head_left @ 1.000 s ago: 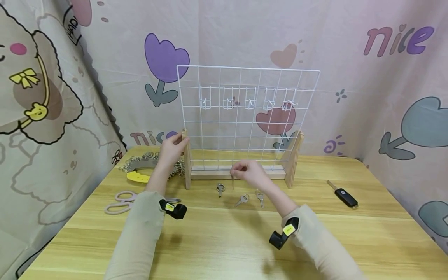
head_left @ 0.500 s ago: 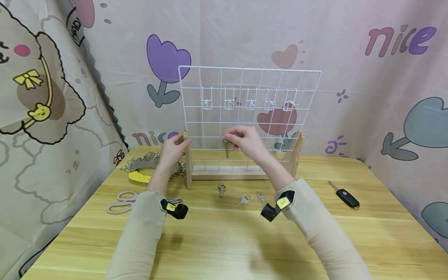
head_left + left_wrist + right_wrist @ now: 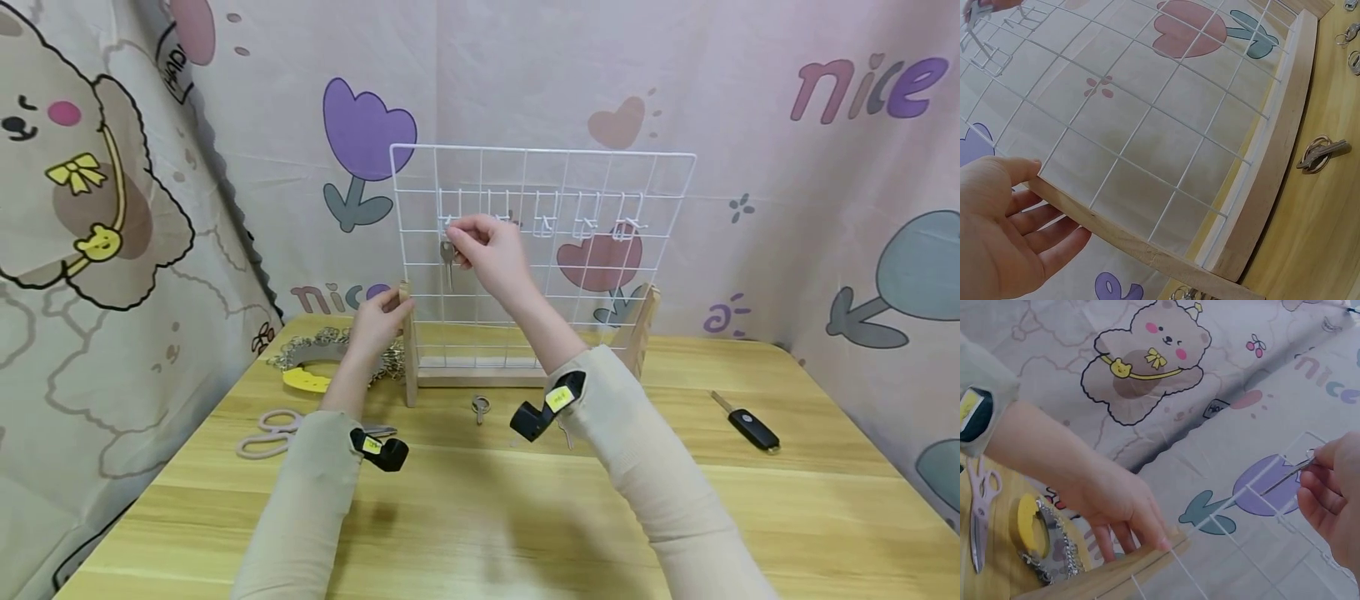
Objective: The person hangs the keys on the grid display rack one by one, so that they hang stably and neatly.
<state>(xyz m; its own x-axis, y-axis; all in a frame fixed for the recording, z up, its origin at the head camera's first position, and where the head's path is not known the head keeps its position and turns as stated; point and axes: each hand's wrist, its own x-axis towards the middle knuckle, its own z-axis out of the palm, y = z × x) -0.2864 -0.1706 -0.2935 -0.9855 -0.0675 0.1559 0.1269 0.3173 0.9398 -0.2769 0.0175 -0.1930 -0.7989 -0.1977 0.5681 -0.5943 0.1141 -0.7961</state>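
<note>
My right hand (image 3: 491,254) pinches a metal key (image 3: 448,257) between thumb and forefinger, the blade hanging down. In the head view the key is in front of the white wire grid (image 3: 555,152), by the leftmost hook. The right wrist view shows its ring (image 3: 1310,453) at the fingertips; whether it touches the hook is hidden. My left hand (image 3: 377,323) grips the top of the rack's left wooden post (image 3: 410,367), thumb on one side and fingers on the other. Several white hooks (image 3: 545,225) hang in a row on the grid.
On the table, a key with a ring (image 3: 480,408) lies before the rack. My right forearm mostly covers other keys. A black car key (image 3: 752,429) lies right. Pink scissors (image 3: 272,442) and a yellow-and-grey band with metal chains (image 3: 306,381) lie left.
My right hand has lifted the key from near the rack's base, up and left to the leftmost hook. My left hand keeps its grip on the post. The view has shifted slightly.
</note>
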